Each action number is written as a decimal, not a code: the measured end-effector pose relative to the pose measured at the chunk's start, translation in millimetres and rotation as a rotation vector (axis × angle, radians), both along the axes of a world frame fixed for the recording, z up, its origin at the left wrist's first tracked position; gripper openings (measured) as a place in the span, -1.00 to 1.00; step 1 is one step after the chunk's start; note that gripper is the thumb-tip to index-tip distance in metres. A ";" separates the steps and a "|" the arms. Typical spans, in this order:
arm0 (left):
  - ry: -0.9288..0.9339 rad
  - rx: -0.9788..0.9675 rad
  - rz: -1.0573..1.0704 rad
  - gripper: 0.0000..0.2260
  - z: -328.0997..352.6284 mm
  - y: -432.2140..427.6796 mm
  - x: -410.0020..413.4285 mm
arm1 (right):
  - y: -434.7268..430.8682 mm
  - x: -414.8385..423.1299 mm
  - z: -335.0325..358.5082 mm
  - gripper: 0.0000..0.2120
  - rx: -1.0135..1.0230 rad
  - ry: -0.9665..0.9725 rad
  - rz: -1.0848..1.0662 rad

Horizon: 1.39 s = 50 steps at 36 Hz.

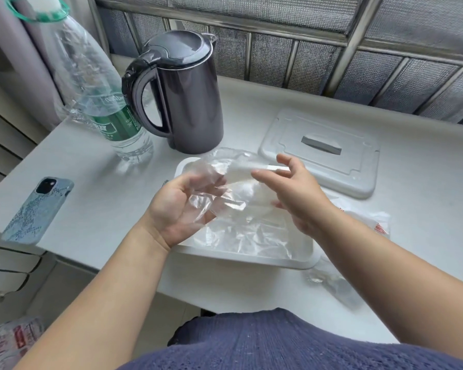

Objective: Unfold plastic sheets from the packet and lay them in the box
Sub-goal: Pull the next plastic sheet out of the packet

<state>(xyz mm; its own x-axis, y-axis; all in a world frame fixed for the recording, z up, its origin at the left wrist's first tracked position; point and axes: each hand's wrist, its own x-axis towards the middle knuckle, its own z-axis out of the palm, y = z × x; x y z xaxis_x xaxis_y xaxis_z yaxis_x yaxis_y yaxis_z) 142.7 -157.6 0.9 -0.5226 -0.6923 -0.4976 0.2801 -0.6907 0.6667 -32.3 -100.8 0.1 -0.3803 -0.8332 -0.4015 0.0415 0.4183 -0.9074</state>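
The table point(112, 166) is plain white, and so are the box point(251, 259) and its lid point(358, 182), save for a grey slot in the lid. The kettle point(190, 102) is glossy dark grey. The bottle point(118, 124) is clear with a green label. The phone case point(38, 209) is pale blue with a scaly speckle. The plastic sheet point(225, 188) is colourless, the packet point(380, 225) clear with red print, and the knitted top point(278, 343) dusky blue.

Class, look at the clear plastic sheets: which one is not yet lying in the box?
The crumpled sheet gripped by the left hand, raised above the box; the other sheets lie inside it.
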 end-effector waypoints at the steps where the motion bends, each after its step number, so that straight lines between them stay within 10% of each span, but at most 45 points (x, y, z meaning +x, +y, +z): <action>1: 0.025 0.005 -0.011 -0.86 2.1 0.8 0.4 | -0.3 -0.7 -0.1 -0.20 0.023 0.009 0.030; 8: 0.145 0.050 -0.080 -0.76 -0.2 4.9 7.1 | -4.9 -4.0 6.8 -0.18 0.157 -0.227 0.168; 13: 0.181 0.099 -0.010 -0.75 -2.2 11.4 3.3 | 0.2 1.3 1.5 -0.68 0.195 -0.345 0.177; 16: -0.098 -0.002 0.068 -0.77 2.7 10.3 -0.2 | -0.7 4.1 -1.1 -0.88 0.127 -0.254 0.038; 22: -1.099 -0.725 0.291 -0.58 7.6 -2.9 12.7 | 0.4 -0.4 -7.1 -0.61 0.045 0.349 0.143; 25: -1.115 -1.156 0.393 -0.65 28.3 12.0 5.4 | 2.7 3.1 -13.6 -0.62 0.068 0.465 0.199; 30: -0.901 -1.367 -0.325 -0.69 14.8 29.5 -18.7 | 3.2 8.8 -25.0 -0.60 0.090 0.652 0.283; 36: -1.296 -0.964 -1.309 -0.60 -19.2 15.9 -26.1 | 4.7 2.0 -29.7 -0.56 0.126 0.768 0.334; 50: -1.803 -1.430 -1.184 -0.70 -5.2 6.7 -24.3 | 9.2 9.6 -23.3 -0.63 0.008 1.443 0.577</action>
<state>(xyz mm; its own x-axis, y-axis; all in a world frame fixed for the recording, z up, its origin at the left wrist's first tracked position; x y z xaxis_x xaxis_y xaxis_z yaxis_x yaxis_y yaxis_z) 118.4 -150.9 -4.3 -0.5614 -0.7173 -0.4127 -0.6702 0.6866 -0.2818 -22.7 -91.6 -23.2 -0.0739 -0.9973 0.0045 -0.9967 0.0737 -0.0325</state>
